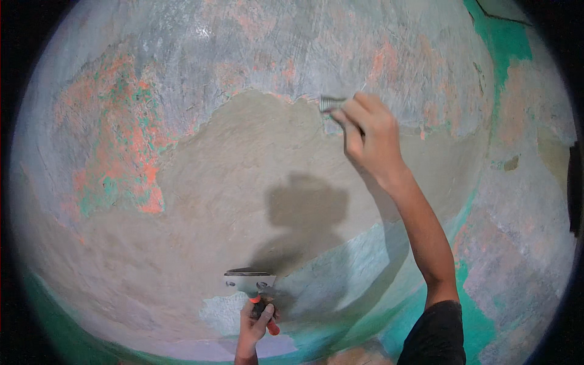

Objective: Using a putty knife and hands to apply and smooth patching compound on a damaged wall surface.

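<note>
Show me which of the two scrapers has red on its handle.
The lower scraper, in the left hand: its handle ends in red. The upper scraper, in the right hand, shows no red.

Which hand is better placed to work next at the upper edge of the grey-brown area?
Probably the right hand: its blade is at that edge, while the left hand holds a wide scraper far below.

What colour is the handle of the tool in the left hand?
Black and red; the handle shows in the head view, partly covered by the left hand.
</note>
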{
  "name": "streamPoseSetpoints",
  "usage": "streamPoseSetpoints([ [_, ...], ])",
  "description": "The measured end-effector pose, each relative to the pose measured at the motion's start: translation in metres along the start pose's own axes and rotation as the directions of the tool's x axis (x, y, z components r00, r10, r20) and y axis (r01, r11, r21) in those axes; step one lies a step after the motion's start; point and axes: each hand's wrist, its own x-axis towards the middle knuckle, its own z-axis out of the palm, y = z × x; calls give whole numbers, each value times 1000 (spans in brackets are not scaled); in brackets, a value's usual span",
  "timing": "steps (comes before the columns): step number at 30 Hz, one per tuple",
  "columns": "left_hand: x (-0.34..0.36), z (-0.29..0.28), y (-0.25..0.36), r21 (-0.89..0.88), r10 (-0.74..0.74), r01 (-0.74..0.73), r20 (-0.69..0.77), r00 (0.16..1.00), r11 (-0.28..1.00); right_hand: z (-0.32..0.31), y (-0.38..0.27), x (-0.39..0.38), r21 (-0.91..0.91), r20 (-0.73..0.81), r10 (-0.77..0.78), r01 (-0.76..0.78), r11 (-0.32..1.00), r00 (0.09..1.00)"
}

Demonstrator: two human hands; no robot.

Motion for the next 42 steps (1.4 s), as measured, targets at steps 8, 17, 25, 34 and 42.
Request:
streamPoseSetpoints([
  [8,-1,1,-3,-15,-3,3,-41,999,1000,7,-4,-4,-34,-93,106,-109,993,990],
  [17,2,-2,-1,10,-50,51,-30,998,999,20,-15,14,-29,-140,129,-134,991,982],
  [25,4,3,3,23,-22,23,-18,1000,999,27,25,91,129,-294,48,-11,992,955],
  [34,6,-3,-6,-1,-60,60,12,998,998,26,50,136,29,-400,19,-8,1000,916],
  [42,8,3,-9,50,57,-55,-34,998,997,0,93,144,78,-235,-27,47,996,972],
])
